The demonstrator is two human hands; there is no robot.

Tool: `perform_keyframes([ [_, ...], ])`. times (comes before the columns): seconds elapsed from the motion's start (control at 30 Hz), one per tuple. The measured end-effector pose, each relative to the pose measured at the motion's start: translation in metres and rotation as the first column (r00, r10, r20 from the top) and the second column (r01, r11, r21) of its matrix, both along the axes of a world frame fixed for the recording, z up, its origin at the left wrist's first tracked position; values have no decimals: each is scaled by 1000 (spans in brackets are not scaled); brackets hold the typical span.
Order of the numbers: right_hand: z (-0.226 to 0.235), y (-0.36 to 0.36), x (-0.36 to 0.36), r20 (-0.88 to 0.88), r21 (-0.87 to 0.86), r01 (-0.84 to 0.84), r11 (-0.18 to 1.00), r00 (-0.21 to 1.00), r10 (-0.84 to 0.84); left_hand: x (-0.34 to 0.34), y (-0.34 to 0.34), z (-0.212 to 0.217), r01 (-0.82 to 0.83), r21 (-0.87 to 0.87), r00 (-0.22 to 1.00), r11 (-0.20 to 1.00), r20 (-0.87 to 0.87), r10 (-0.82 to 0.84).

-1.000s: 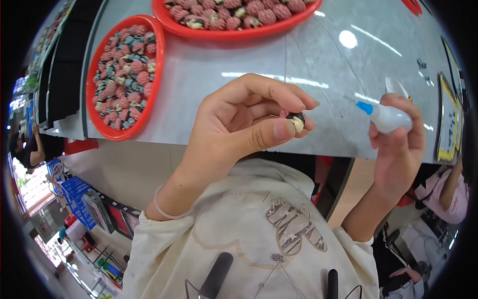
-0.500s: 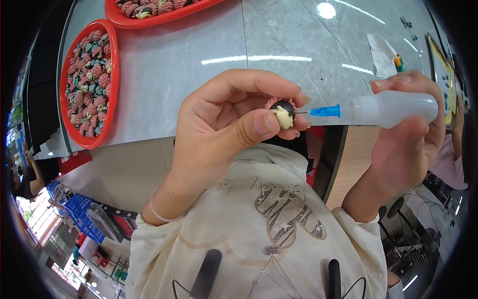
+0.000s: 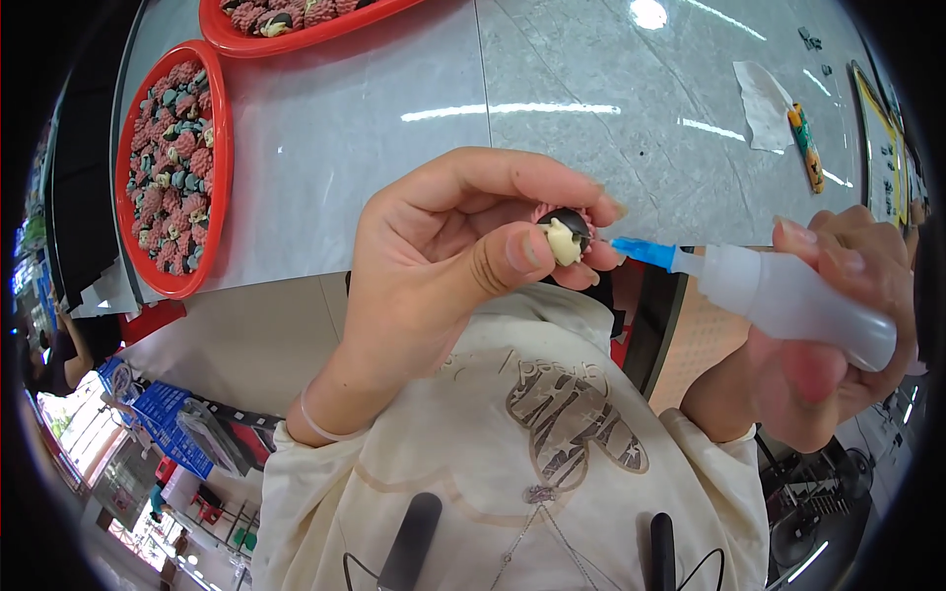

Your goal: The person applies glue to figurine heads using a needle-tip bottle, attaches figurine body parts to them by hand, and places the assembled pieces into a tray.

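Note:
Between the thumb and fingers of my left hand [image 3: 448, 246] is a small moulded figure [image 3: 565, 239], with a cream part, a black part and a pink ridged edge. My right hand [image 3: 838, 325] is wrapped round a translucent white squeeze bottle [image 3: 778, 295]. The bottle slants, its base lower and to the right. A blue needle tip [image 3: 645, 254] on its neck points left at the figure, close to my left fingertips. Whether the needle's thin end touches the figure I cannot tell.
A red oval tray [image 3: 227, 177] at the left holds many pink, black and grey pieces. Another red tray [image 3: 315, 41] of similar pieces lies at the far edge. On the grey table [image 3: 394, 89] lie a white paper [image 3: 764, 103] and a green-orange tube [image 3: 806, 148].
My right hand has moved down and to the right, tilting the bottle so its base sits lower. The needle has drawn back a little from the figure. My left hand stays nearly still.

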State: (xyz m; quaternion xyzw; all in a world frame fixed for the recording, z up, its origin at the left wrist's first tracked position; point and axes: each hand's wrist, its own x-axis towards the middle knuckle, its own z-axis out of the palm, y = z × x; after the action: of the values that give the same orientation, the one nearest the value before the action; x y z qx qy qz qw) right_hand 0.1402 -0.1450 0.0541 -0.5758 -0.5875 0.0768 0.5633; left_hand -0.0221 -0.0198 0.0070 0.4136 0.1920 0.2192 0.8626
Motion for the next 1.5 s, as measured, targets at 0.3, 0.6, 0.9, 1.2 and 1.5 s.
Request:
perform_keyframes([
  [0.3,0,-1,20,-28,-171,38,984,999,-44,1,4,-2,-33,8,999,999,1,33],
  [0.6,-36,42,19,-317,-257,89,962,933,-171,2,1,-1,-33,-39,999,999,-24,32],
  [0.9,-47,63,28,23,-235,252,939,967,-253,9,-3,0,-47,-46,998,998,-31,46],
  [1.2,-42,49,40,-26,-276,233,932,968,-250,15,0,-1,-86,-34,993,996,-81,83],
  [1.5,-44,55,35,-137,-277,117,954,978,-160,15,-2,2,-84,-48,995,995,-54,81],
])
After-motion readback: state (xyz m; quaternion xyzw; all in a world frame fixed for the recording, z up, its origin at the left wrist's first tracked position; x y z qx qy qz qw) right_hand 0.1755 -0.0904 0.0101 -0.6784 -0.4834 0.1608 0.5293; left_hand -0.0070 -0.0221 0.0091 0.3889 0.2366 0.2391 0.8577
